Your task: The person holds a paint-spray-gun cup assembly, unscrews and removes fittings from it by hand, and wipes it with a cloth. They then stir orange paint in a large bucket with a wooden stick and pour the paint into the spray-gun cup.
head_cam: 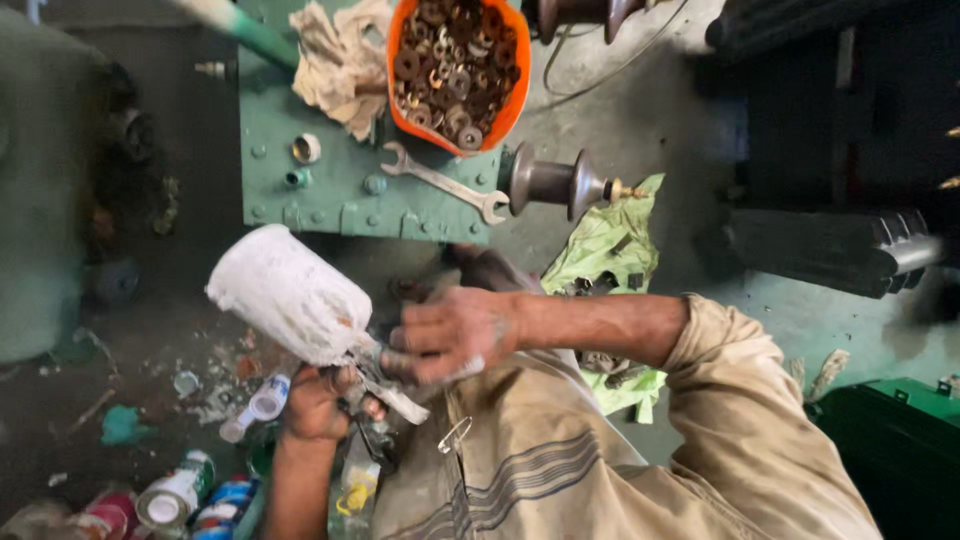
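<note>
Between both hands, white paint-crusted cup (288, 292) tilted up-left, left hand (318, 402) gripping beneath, right hand (450, 332) clasping its base.

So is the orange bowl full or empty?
Nearly full. The orange bowl on the green metal block is heaped with rusty washers almost up to its rim.

You look down on a grimy concrete floor (650, 150) littered with scraps. A green metal slab (330, 190) lies ahead, dark machinery (830, 240) to your right.
</note>
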